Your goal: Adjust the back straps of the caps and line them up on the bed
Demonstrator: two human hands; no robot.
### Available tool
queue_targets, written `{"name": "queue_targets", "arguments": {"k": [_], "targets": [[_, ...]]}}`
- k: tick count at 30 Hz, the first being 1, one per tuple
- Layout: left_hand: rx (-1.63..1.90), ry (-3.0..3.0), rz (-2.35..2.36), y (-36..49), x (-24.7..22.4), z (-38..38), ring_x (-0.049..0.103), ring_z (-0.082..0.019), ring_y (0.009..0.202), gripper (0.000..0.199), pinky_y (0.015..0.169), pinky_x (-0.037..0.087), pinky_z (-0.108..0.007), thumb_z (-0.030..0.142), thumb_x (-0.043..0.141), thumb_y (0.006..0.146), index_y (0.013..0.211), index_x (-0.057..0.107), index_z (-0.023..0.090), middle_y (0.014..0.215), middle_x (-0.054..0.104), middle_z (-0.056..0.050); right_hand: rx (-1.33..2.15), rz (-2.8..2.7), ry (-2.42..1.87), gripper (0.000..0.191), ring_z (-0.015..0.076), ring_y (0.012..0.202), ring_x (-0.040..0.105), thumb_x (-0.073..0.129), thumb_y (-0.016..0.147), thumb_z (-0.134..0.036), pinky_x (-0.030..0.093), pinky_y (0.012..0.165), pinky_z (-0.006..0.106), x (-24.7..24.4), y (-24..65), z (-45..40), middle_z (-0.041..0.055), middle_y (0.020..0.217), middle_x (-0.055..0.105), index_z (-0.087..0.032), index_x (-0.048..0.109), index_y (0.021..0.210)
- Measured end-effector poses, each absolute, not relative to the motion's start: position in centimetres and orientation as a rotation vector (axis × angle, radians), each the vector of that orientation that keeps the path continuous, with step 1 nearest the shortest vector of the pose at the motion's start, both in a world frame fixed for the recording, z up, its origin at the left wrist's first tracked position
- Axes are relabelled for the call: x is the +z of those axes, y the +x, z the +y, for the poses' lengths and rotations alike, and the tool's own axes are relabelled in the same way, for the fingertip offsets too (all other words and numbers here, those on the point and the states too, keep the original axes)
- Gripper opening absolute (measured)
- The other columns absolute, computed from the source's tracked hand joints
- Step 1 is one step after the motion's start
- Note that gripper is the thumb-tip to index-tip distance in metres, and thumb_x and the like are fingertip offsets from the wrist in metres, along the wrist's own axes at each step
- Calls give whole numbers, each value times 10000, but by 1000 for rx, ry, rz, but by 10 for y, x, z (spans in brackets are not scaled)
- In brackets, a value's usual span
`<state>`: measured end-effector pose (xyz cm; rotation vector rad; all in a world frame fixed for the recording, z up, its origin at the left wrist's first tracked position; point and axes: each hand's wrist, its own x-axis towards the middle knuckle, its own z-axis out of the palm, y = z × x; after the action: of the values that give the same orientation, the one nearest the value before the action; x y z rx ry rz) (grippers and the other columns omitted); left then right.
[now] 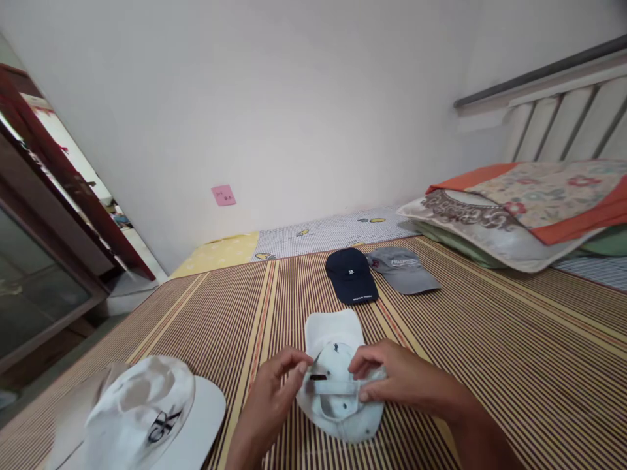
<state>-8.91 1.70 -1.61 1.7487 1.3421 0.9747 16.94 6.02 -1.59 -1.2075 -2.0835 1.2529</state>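
A pale blue-white baseball cap (337, 388) lies on the striped mat in front of me, its brim pointing away and its back strap and opening towards me. A small dark emblem shows on its front panel. My left hand (277, 395) is at the cap's left edge, thumb and index finger closed at the rim. On the opposite side, my right hand (392, 375) has its fingers and thumb closed on the cap's right edge by the strap. Part of the rim is hidden behind the fingers.
Beyond are a navy cap (350, 274) and a grey cap (404, 269), side by side. White and beige caps (142, 411) lie at the lower left. Pillows (529, 215) are piled at the right by a slatted headboard (568, 121). The striped mat (206, 326) ends near a white wall.
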Motion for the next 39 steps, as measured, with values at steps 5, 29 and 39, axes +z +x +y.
{"name": "queue_targets", "arguments": {"k": [5, 29, 39], "targets": [[735, 1888, 1355, -52, -6, 3, 666, -236, 888, 320, 797, 457, -332, 364, 490, 979, 878, 749, 207, 906, 749, -65, 1119, -2178, -1260, 118, 182, 737, 656, 677, 714, -114, 415, 628, 254, -20, 170, 60, 20, 768, 723, -171, 751, 787], [857, 1647, 1495, -91, -54, 35, 576, -216, 791, 166, 697, 413, -303, 354, 658, 808, 748, 624, 203, 792, 649, -29, 1340, -2001, -1240, 130, 179, 715, 643, 728, 767, -247, 393, 602, 257, -42, 161, 72, 25, 756, 723, -160, 750, 861], [865, 1559, 1202, -87, -50, 36, 450, -155, 726, 247, 652, 345, -270, 418, 648, 885, 844, 629, 175, 781, 535, 7, 1207, -2046, -1253, 179, 182, 734, 628, 635, 816, -182, 378, 611, 262, -39, 157, 71, 29, 772, 709, -170, 759, 945]]}}
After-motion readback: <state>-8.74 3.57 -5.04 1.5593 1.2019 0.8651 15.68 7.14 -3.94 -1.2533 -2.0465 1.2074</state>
